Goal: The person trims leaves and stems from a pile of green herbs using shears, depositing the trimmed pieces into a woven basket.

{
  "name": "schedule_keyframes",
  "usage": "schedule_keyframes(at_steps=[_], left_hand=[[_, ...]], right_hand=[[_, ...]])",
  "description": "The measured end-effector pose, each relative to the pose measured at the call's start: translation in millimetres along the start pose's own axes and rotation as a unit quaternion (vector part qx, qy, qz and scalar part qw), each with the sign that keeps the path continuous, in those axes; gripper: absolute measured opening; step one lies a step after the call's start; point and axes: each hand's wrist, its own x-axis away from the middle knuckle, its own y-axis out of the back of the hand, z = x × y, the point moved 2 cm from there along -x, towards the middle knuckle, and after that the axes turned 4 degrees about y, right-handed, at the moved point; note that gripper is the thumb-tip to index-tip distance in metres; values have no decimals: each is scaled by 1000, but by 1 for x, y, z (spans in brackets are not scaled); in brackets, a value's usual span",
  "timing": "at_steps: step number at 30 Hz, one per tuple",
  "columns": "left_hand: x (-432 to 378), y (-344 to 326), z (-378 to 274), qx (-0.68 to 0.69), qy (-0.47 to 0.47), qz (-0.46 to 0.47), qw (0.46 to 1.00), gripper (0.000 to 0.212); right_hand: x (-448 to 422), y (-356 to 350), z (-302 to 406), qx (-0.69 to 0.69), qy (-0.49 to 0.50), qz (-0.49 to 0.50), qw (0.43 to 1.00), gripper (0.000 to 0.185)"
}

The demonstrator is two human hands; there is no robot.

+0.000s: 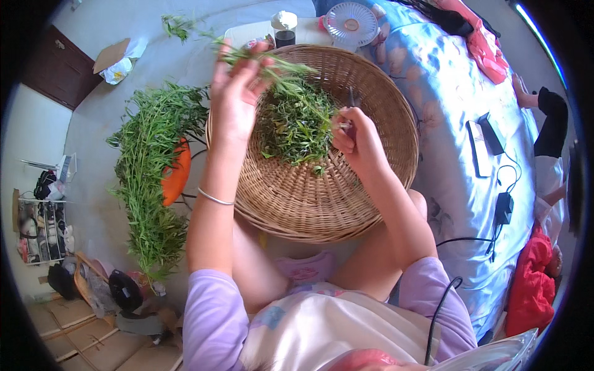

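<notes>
My left hand (239, 83) is raised over the far left rim of a round wicker basket (287, 204). Its fingers are spread around a long leafy green stem (290, 69); whether they grip it is unclear. The stem reaches past the basket to the upper left. My right hand (358, 139), inside the basket's right half, holds the stem's lower end. That same hand also grips a small dark bladed tool (351, 97), its point facing away from me; the fingers hide most of its handle. Between my hands, a heap of green leaves (301, 125) lies in the basket.
Left of the basket, a large bundle of leafy stems (148, 171) rests on an orange stool (178, 171). Beyond the basket are a cup of dark liquid (284, 37) and a small fan (351, 24). A bed (445, 139) with cables stands right; another person's leg (550, 120) shows behind it.
</notes>
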Motion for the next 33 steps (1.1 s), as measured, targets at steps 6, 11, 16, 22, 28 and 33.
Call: schedule_keyframes(at_steps=[6, 11, 16, 22, 28, 33], left_hand=[[-3, 13, -11, -34, 4, -19, 999, 74], [6, -8, 6, -69, 74, 16, 995, 74], [14, -21, 24, -76, 109, 27, 991, 77], [24, -31, 42, -107, 143, 39, 983, 76], [27, -29, 44, -111, 150, 36, 982, 72], [27, -30, 46, -91, 154, 46, 983, 70]], right_hand=[[2, 1, 11, 157, 23, -3, 987, 29], [7, 1, 32, 261, 169, -99, 945, 18], [9, 1, 37, 300, 224, -38, 926, 22], [6, -13, 24, 527, 250, 0, 812, 17], [3, -21, 22, 570, 287, -17, 770, 20], [-1, -20, 24, 567, 313, -13, 762, 19]])
